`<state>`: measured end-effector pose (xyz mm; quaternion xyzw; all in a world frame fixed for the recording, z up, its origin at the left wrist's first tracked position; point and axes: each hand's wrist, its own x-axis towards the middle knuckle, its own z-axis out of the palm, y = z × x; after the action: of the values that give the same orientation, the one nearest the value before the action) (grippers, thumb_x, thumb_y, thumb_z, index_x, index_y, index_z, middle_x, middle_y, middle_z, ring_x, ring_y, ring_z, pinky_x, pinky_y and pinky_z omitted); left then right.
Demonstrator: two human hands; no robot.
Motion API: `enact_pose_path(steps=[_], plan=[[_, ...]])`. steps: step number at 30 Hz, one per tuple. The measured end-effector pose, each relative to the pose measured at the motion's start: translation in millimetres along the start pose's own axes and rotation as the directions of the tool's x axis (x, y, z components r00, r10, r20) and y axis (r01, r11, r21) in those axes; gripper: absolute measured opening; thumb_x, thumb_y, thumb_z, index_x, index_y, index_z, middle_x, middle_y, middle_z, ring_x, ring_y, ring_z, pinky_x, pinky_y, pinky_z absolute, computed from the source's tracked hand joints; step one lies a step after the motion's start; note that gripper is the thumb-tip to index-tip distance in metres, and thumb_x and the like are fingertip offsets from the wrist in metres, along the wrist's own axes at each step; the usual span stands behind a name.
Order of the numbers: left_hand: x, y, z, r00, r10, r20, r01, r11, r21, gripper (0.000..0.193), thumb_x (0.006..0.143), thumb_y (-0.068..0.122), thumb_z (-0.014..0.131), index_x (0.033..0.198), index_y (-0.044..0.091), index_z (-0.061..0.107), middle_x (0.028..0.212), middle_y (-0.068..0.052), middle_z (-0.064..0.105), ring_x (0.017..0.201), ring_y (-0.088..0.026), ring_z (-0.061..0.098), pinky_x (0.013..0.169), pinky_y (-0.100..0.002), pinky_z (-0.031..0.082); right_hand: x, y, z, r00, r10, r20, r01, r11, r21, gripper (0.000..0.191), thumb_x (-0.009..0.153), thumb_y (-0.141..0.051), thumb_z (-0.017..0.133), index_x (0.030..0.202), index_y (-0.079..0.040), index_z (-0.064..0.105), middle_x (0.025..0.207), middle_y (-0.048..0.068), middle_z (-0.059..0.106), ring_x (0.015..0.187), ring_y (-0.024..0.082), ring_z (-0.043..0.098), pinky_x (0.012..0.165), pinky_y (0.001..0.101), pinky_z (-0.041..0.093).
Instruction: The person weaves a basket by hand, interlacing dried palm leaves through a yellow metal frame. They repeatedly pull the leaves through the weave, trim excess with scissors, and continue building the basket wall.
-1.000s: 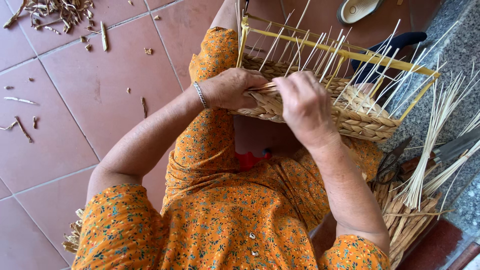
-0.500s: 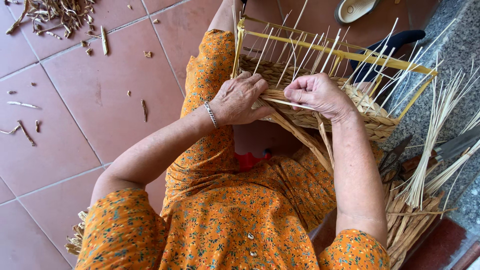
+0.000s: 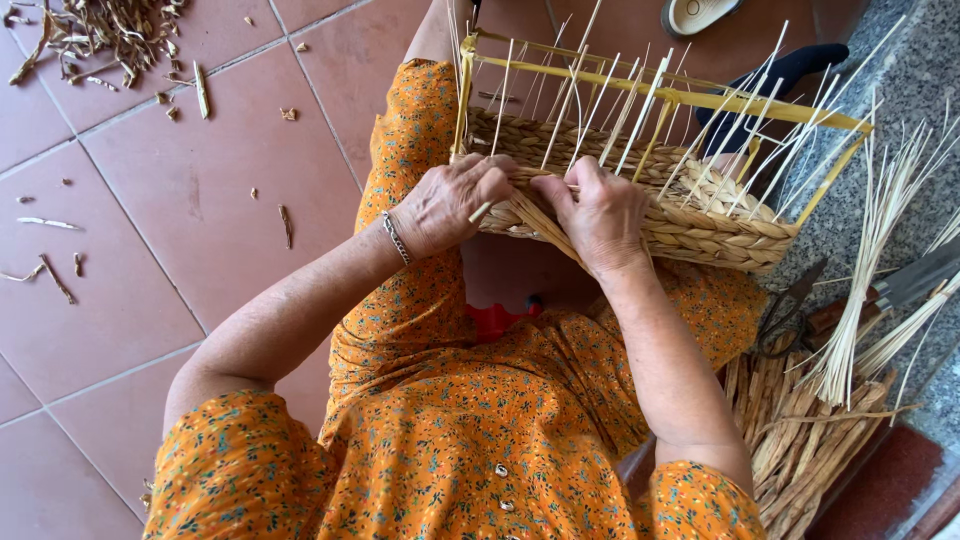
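An orange floral dress (image 3: 440, 440) is seen nearest, covering the lap. Beside the right elbow, a bundle of dried stalks (image 3: 810, 440) is laid, with pale thin reeds (image 3: 870, 260) leaning over it and dark scissors (image 3: 790, 310) just beside. Above the lap, a half-woven basket (image 3: 690, 215) is held against the knees, its thin upright stakes fanned inside a yellow frame (image 3: 660, 95). The left hand (image 3: 450, 205), wearing a bracelet (image 3: 397, 238), is clenched on a weaving strand (image 3: 535, 215) at the basket's near wall. The right hand (image 3: 600, 215) is closed on the same strand, just beside the left. Farther off, trimmings (image 3: 110, 30) are scattered on the tiled floor (image 3: 180, 200)
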<state>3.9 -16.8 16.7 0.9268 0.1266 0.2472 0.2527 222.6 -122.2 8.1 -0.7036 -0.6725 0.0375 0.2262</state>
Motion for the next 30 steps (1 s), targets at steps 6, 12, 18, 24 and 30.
enact_pose_path(steps=[6, 12, 18, 24, 30], plan=[[23.5, -1.7, 7.3, 0.924, -0.382, 0.024, 0.381, 0.912, -0.149, 0.022, 0.097, 0.009, 0.068, 0.109, 0.011, 0.049, 0.072, -0.013, 0.066, 0.062, -0.036, 0.066, 0.056, -0.048, 0.052, -27.2, 3.6, 0.5, 0.995, -0.038, 0.089, 0.035, 0.999, 0.037, 0.041, 0.102, -0.038, 0.078, 0.08, -0.008, 0.061, 0.057, -0.001, 0.06, 0.04, 0.006, 0.048, 0.034, 0.0243, 0.036], [45.2, 2.8, 11.5, 0.838, -0.544, 0.052, 0.545, 0.837, -0.034, 0.06, 0.086, 0.006, 0.066, 0.137, 0.001, 0.035, 0.06, -0.015, 0.062, 0.056, -0.039, 0.062, 0.052, -0.052, 0.048, -46.2, 39.7, -30.0, 0.915, 0.183, 0.359, -0.297, 0.909, 0.294, 0.035, 0.106, -0.03, 0.07, 0.079, -0.009, 0.067, 0.057, -0.001, 0.06, 0.038, 0.003, 0.048, 0.033, 0.021, 0.036], [48.6, 8.5, 19.8, 0.983, -0.17, -0.064, 0.182, 0.924, 0.336, 0.017, 0.09, 0.002, 0.064, 0.103, 0.007, 0.053, 0.093, -0.01, 0.062, 0.079, -0.023, 0.065, 0.063, -0.035, 0.057, -61.7, 39.7, -85.8, 0.999, 0.02, 0.047, -0.009, 0.973, -0.23, 0.023, 0.089, -0.039, 0.079, 0.089, -0.017, 0.072, 0.091, 0.005, 0.073, 0.094, 0.021, 0.064, 0.084, 0.0434, 0.054], [61.5, 5.2, 9.0, 0.841, -0.452, 0.297, 0.47, 0.882, 0.013, 0.008, 0.101, 0.012, 0.067, 0.095, 0.01, 0.071, 0.083, -0.012, 0.071, 0.076, -0.027, 0.07, 0.073, -0.041, 0.057, -67.3, -9.2, -57.8, 0.997, -0.062, 0.034, 0.066, 0.989, -0.129, 0.038, 0.096, -0.043, 0.082, 0.095, -0.007, 0.073, 0.087, 0.011, 0.069, 0.087, 0.027, 0.062, 0.076, 0.0423, 0.053], [51.2, -0.6, -8.4, 0.949, -0.254, 0.189, 0.307, 0.884, -0.353, 0.015, 0.094, 0.005, 0.065, 0.106, 0.004, 0.074, 0.109, -0.012, 0.074, 0.097, -0.028, 0.072, 0.085, -0.039, 0.059, -62.9, -15.1, -48.4, 0.977, 0.038, 0.208, -0.068, 0.987, 0.143, 0.039, 0.1, -0.032, 0.071, 0.115, 0.004, 0.067, 0.101, 0.017, 0.072, 0.084, 0.025, 0.071, 0.07, 0.0389, 0.062]])
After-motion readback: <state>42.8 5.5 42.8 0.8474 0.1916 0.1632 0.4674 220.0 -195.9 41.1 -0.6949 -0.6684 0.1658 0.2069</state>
